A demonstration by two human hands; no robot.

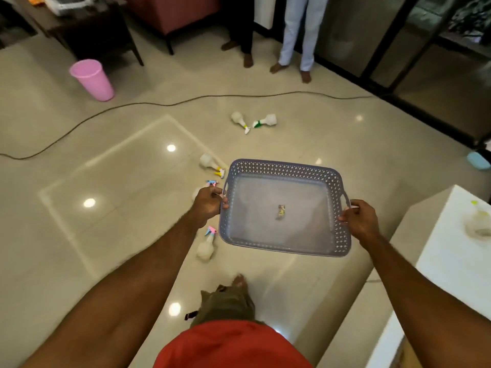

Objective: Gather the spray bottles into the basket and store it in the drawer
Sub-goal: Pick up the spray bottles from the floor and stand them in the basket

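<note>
Basket (pixel 284 166), level, my left hand (pixel 208 205) and right hand (pixel 360 217) gripping its handles: lower flat beside the floor's spray bottles (pixel 208 163).

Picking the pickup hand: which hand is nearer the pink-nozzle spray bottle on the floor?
Left. The left hand grips the basket by its left handle, just above the pink-nozzle spray bottle. The right hand grips the opposite handle, across the basket from it.

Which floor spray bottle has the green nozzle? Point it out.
The green-nozzled spray bottle, rightmost of the far pair; the others have yellow or pink-and-blue nozzles.
</note>
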